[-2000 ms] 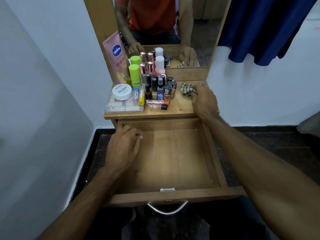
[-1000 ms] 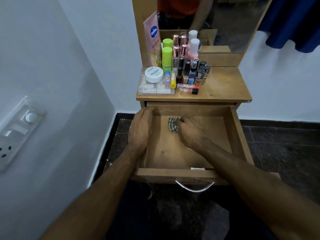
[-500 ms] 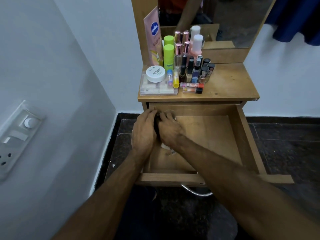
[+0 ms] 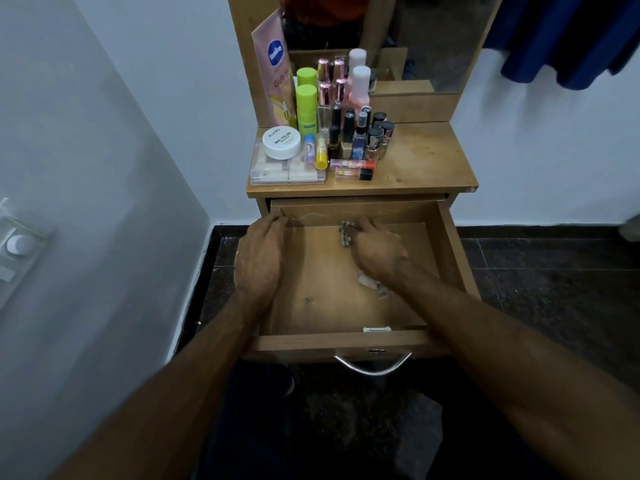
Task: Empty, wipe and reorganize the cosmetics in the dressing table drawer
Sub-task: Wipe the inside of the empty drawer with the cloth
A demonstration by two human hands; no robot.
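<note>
Clearly, from the head camera, the drawer (image 4: 349, 306) stands pulled out and bare of cosmetics, so its wooden floor can be wiped. The right hand (image 4: 379, 252) pinches a checked cloth (image 4: 345, 234) against the floor near the back wall, fingers curled round it. The left hand (image 4: 259, 263) rests along the left side wall with fingers relaxed, holding nothing, probably to steady the drawer. The cosmetics (image 4: 346, 133) crowd the left half of the tabletop (image 4: 426, 161), likely parked there until wiping ends; 2 tubes lie flat in front.
</note>
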